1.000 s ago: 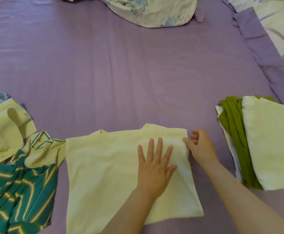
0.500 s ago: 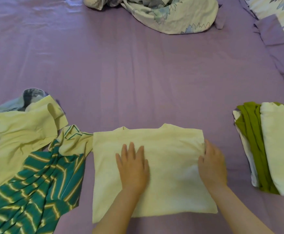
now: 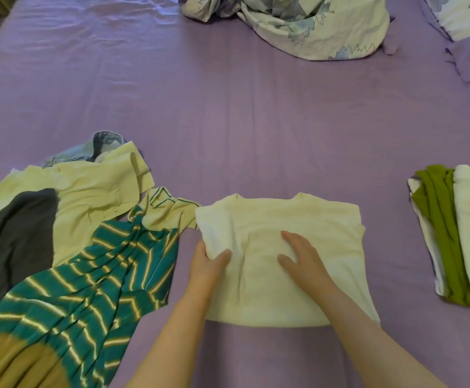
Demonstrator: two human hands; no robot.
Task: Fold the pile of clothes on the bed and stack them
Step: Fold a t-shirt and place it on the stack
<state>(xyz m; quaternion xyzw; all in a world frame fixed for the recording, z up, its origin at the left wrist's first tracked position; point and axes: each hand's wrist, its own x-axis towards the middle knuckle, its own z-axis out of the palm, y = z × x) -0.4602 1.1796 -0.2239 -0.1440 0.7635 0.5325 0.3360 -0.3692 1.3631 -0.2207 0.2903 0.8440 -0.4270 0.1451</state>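
Note:
A pale yellow T-shirt (image 3: 306,219) lies partly folded on the purple bed sheet (image 3: 228,121) in front of me. My left hand (image 3: 207,264) grips its left edge, lifted and turned inward, thumb on top. My right hand (image 3: 302,257) rests flat on the shirt's middle with fingers spread. To the left lies the unfolded pile: a teal striped garment (image 3: 88,284), another pale yellow shirt (image 3: 88,191), a dark grey piece (image 3: 10,236) and denim (image 3: 93,147). At the right edge sits the folded stack (image 3: 452,236), green and pale pieces.
A crumpled floral duvet (image 3: 298,21) lies at the far side of the bed. A purple and floral pillow (image 3: 468,37) sits at the top right. The bed's left edge shows at the top left corner.
My left hand moved from the shirt's middle to its left edge and took hold of it. My right hand moved from the right edge to the middle. The view shifted left.

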